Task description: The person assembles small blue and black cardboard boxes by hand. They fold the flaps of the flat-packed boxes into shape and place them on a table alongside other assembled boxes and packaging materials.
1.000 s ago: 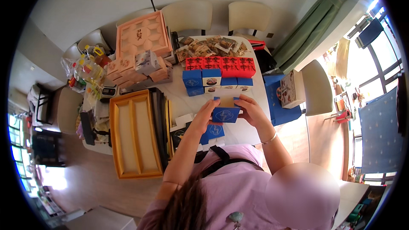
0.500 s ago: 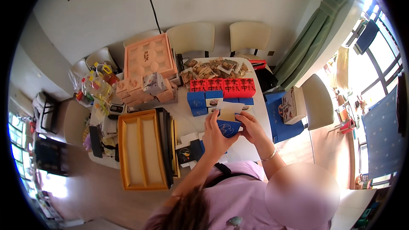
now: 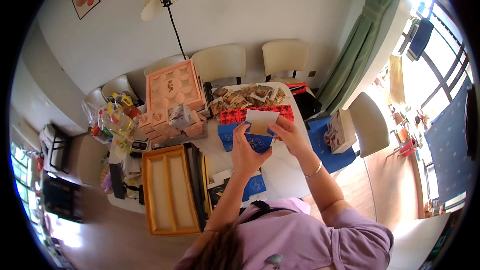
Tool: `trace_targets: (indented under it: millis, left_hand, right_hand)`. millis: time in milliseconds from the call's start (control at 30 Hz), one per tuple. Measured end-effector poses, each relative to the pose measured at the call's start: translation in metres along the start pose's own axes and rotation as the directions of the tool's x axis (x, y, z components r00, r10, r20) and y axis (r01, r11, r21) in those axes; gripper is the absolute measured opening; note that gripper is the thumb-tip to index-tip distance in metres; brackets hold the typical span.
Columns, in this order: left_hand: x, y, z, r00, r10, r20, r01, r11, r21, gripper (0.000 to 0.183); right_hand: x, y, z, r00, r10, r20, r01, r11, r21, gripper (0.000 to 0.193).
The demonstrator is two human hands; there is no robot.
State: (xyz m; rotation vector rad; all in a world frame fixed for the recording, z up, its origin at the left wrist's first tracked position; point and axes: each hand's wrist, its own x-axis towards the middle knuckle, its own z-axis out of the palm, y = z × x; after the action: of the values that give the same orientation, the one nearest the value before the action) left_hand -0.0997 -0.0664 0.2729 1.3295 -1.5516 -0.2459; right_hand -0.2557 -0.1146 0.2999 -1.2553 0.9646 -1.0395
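Note:
Above the table, a small blue carton (image 3: 257, 143) with a raised white inner flap (image 3: 262, 119) is held between my two hands. My left hand (image 3: 247, 153) wraps its left side and underside, thumb beneath. My right hand (image 3: 292, 137) pinches the carton's upper right edge; some of its fingertips are hidden. Just behind, partly covered by my hands, stand blue boxes (image 3: 226, 137) and a row of red boxes (image 3: 231, 116). Near my left forearm lies a flat blue carton (image 3: 256, 185) beside black and white card pieces.
Wrapped snack packets (image 3: 246, 96) are heaped at the table's back. Left stand pink boxes (image 3: 170, 84), a stack of gold-rimmed trays (image 3: 169, 190) and oil bottles (image 3: 116, 119). At right, a chair (image 3: 369, 124) stands beside a blue bag (image 3: 320, 142) and a white box (image 3: 342, 131).
Both hands have carried the blue carton away from me, over the blue boxes. Its white flap shows more broadly. The whole view has tilted upward.

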Motion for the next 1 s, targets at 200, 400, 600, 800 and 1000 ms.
trace_targets:
  millis: [200, 400, 600, 800, 1000]
  left_hand:
    - [-0.03, -0.014, 0.012, 0.995, -0.072, 0.072, 0.072, 0.997, 0.005, 0.088]
    - [-0.03, -0.01, 0.016, 0.984, -0.146, 0.099, 0.133, 0.983, 0.125, 0.092]
    - [-0.033, -0.013, 0.015, 0.976, -0.198, 0.09, 0.191, 0.978, 0.08, 0.093]
    - [-0.036, -0.008, 0.018, 0.977, -0.182, 0.108, 0.178, 0.983, 0.047, 0.097]
    - [-0.037, -0.006, 0.023, 0.992, -0.103, 0.071, 0.095, 0.99, 0.1, 0.102]
  right_hand:
    - [0.012, 0.014, -0.008, 0.996, 0.059, 0.069, -0.064, 0.996, 0.065, 0.036]
    - [-0.004, 0.043, 0.007, 0.958, -0.276, 0.081, 0.286, 0.938, -0.193, 0.025]
    - [-0.013, 0.055, 0.007, 0.964, -0.263, 0.047, 0.264, 0.964, -0.022, 0.026]
    - [-0.017, 0.064, -0.006, 0.986, -0.147, -0.072, 0.161, 0.952, 0.259, 0.023]
    - [-0.021, 0.073, -0.001, 0.982, -0.093, -0.167, 0.152, 0.907, 0.392, 0.016]
